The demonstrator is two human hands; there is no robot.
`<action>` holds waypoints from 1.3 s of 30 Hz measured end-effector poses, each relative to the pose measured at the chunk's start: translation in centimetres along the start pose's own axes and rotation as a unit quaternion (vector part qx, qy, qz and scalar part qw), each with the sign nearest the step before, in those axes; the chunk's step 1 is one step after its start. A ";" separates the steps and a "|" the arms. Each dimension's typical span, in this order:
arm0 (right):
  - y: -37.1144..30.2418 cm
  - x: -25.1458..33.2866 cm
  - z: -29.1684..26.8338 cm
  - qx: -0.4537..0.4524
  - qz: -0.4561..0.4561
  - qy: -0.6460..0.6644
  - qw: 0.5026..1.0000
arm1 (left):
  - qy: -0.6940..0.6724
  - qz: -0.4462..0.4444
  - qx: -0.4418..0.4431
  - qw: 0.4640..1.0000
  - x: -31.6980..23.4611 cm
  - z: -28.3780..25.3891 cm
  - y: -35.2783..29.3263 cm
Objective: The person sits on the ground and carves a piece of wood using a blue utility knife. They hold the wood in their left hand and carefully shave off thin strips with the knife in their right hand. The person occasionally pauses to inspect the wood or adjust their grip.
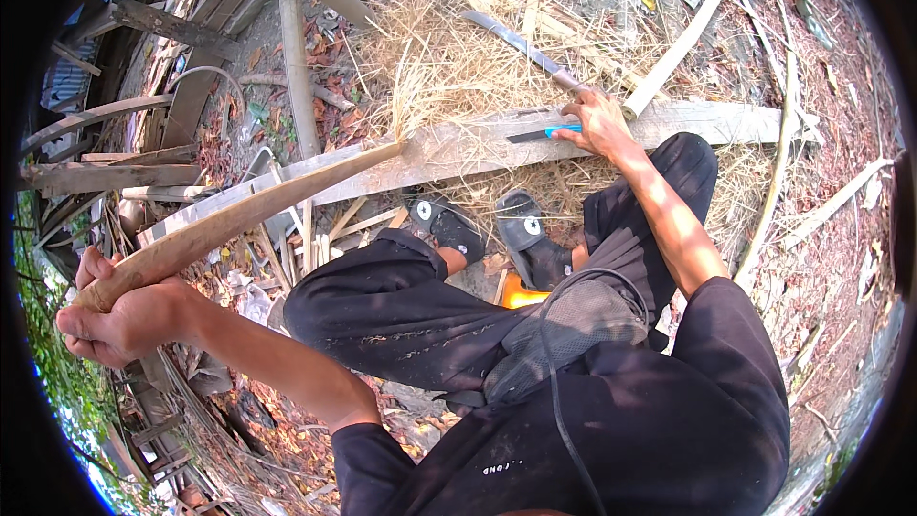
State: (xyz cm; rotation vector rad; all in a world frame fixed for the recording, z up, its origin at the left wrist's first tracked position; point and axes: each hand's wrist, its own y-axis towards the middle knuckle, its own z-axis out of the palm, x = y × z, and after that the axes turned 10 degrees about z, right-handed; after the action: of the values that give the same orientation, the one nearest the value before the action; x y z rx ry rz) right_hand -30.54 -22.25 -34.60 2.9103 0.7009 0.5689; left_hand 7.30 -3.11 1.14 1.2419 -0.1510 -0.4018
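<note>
On the left, my left hand [119, 320] is closed round the near end of a long, curved piece of wood [253, 226]. Its tapered far end lies over a pale plank [458, 148], beside loose fibres. My right hand [604, 124] is over the plank's right part, thumb and fingers closed about the blue handle of a small knife [528, 136] whose dark blade points left. A machete [516, 43] lies just beyond, its blade on the straw and its handle end close to my knuckles; whether they touch is hard to tell.
Dry straw-like shavings [420, 67] cover the ground beyond the plank. A bamboo pole [683, 38] reaches the plank at right. Stacked boards [181, 29] stand at far left. My sandalled feet [535, 239] rest near the plank, with an orange object [522, 293] between my legs.
</note>
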 end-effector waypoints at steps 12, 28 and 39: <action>11.4 -5.4 8.2 0.198 0.300 -0.205 0.910 | 0.022 -0.050 -0.024 0.998 -2.6 1.2 -0.9; 13.8 -4.8 12.2 0.166 0.297 -0.206 0.917 | 0.107 0.040 0.016 0.993 -1.3 -2.1 1.6; 14.2 -6.6 10.5 0.250 0.270 -0.127 0.921 | 0.098 0.064 0.054 0.992 -1.6 -0.5 0.2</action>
State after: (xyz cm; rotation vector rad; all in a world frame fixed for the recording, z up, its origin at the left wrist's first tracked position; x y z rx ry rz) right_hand -26.03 -37.96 -44.02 3.5782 -0.0208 0.0218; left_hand 5.99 -2.01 1.32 1.3622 -0.0842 -0.1600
